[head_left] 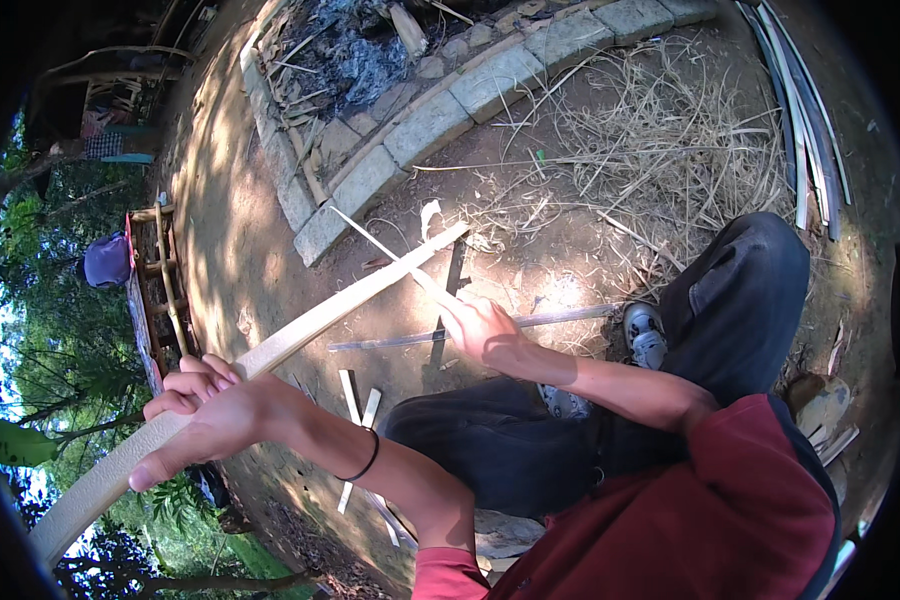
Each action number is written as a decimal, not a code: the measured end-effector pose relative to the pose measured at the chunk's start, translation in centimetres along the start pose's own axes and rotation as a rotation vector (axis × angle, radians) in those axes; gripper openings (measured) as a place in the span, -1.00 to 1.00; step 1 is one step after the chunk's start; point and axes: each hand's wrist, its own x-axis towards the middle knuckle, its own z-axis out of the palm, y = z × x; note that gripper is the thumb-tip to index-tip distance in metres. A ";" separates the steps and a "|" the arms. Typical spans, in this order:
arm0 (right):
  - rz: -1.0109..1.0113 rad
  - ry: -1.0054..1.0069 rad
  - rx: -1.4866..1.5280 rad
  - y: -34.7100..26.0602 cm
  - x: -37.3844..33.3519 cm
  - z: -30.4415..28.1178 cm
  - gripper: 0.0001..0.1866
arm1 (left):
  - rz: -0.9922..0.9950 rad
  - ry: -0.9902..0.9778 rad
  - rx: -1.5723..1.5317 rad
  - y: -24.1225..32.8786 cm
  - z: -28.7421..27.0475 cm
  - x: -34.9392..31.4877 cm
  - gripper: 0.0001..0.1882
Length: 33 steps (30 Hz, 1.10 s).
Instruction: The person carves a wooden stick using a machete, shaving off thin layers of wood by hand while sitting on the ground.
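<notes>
A long, pale strip of split wood or bamboo (315, 325) runs slantwise from the lower left toward the middle. My left hand (220, 405) is wrapped around its lower part, thumb along one side. Near the strip's far end, my right hand (480, 330) is closed on what looks like a knife (365, 232); its thin, pale blade crosses the strip and points up and left. The grip is largely covered by my fingers. A curled shaving (430, 216) stands up beside the strip's far end.
A stone-edged fire pit (425, 130) with ash lies ahead. Dry shavings (670, 140) cover the ground at right, near several long strips (805, 120). A dark thin strip (480, 328) lies before my feet. Short pale pieces (350, 395) lie beside my leg; a bamboo bench (165, 270) stands left.
</notes>
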 end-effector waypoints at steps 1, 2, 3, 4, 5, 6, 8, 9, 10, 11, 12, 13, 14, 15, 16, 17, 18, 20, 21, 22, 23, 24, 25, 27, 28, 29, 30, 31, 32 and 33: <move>-0.112 0.055 0.027 -1.9 -0.3 -0.6 -0.64 | 0.004 -0.005 0.002 -0.1 -0.2 0.0 -0.20; -0.138 0.022 -0.009 -2.8 -0.5 -1.1 -0.65 | 0.010 -0.007 -0.004 0.0 -0.1 0.2 -0.20; -0.165 -0.012 -0.043 -3.5 -0.6 -1.5 -0.66 | 0.019 -0.009 -0.007 0.1 -0.1 0.3 -0.20; -0.194 -0.047 -0.073 -3.8 -0.7 -1.5 -0.68 | 0.029 0.002 0.006 0.2 0.0 0.2 -0.19; -0.173 -0.025 -0.087 -2.0 -1.1 -0.7 -0.71 | 0.023 0.008 0.022 0.4 0.2 -0.1 -0.19; -0.060 -0.050 -0.130 2.8 -1.3 0.7 -0.74 | 0.013 0.009 0.028 0.6 0.7 -0.4 -0.19; 0.173 -0.130 -0.197 9.7 -1.7 2.1 -0.78 | -0.022 0.006 0.013 0.4 0.9 -0.3 -0.19; 0.284 -0.186 -0.220 10.7 -1.1 2.0 -0.79 | -0.046 0.044 0.020 0.4 0.8 0.1 -0.20; 0.313 -0.204 -0.209 11.2 -1.1 2.1 -0.79 | -0.073 0.081 0.025 0.3 0.7 0.4 -0.20; 0.273 -0.173 -0.199 11.4 -1.5 2.9 -0.79 | -0.111 0.114 0.020 0.0 1.2 0.6 -0.21; 0.240 -0.147 -0.181 11.2 -2.4 4.0 -0.77 | -0.033 0.027 0.039 0.0 0.8 0.7 -0.22; 0.191 -0.110 -0.182 11.8 -2.1 4.4 -0.76 | -0.019 0.066 0.022 -0.3 1.4 0.7 -0.22; 0.141 -0.064 -0.114 10.6 -2.0 4.3 -0.66 | -0.051 0.089 0.057 -0.2 1.2 0.7 -0.22; 0.090 -0.026 -0.067 8.6 -0.6 3.5 -0.61 | -0.072 0.125 0.072 0.1 1.7 0.7 -0.22; 0.043 0.017 -0.030 6.7 0.7 2.3 -0.56 | -0.055 0.107 0.059 0.1 2.2 0.5 -0.22; 0.032 0.023 0.004 2.4 0.8 1.7 -0.58 | -0.037 0.084 0.070 0.1 1.9 0.5 -0.22; 0.026 0.031 0.033 -0.8 0.6 0.8 -0.60 | -0.026 0.060 0.081 0.0 1.7 0.4 -0.22; -0.038 -0.006 0.004 -3.9 0.9 -0.7 -0.70 | -0.007 0.025 0.077 0.2 1.8 0.5 -0.23; -0.071 -0.026 -0.007 -4.8 0.9 -1.2 -0.74 | 0.005 0.008 0.077 0.3 1.9 0.5 -0.23; -0.054 -0.050 -0.017 -5.0 0.9 -1.7 -0.72 | 0.025 0.004 0.075 0.4 2.1 0.3 -0.24; -0.063 0.003 -0.052 -3.1 0.4 -0.9 -0.73 | 0.000 0.011 0.076 0.3 2.3 0.2 -0.24; -0.001 0.005 -0.135 1.9 -0.5 1.0 -0.74 | -0.033 0.013 0.064 0.3 2.9 0.1 -0.24; 0.056 -0.002 -0.211 6.7 -1.4 3.0 -0.75 | -0.060 0.024 0.052 0.4 3.5 0.1 -0.24; 0.155 -0.055 -0.384 12.5 -2.0 3.4 -0.74 | -0.075 0.008 -0.004 0.0 4.5 0.8 -0.23; 0.205 -0.083 -0.478 15.4 -2.3 3.3 -0.73 | -0.041 -0.006 -0.010 0.0 5.5 0.7 -0.25; 0.274 -0.071 -0.387 15.1 -1.5 3.1 -0.64 | 0.003 -0.018 0.000 -0.4 6.2 0.7 -0.27; 0.159 -0.079 -0.327 14.2 -1.1 3.4 -0.74 | 0.042 -0.051 -0.034 -1.0 6.8 1.3 -0.30; 0.169 -0.061 -0.276 13.5 -0.7 3.2 -0.74 | 0.080 -0.085 -0.069 -1.7 7.6 1.9 -0.32; 0.177 -0.034 -0.186 11.8 -0.2 3.0 -0.75 | 0.064 -0.057 -0.070 -1.8 8.3 1.7 -0.34; 0.160 0.002 -0.101 9.7 0.4 2.4 -0.75 | 0.032 -0.022 -0.042 -1.6 9.1 1.8 -0.34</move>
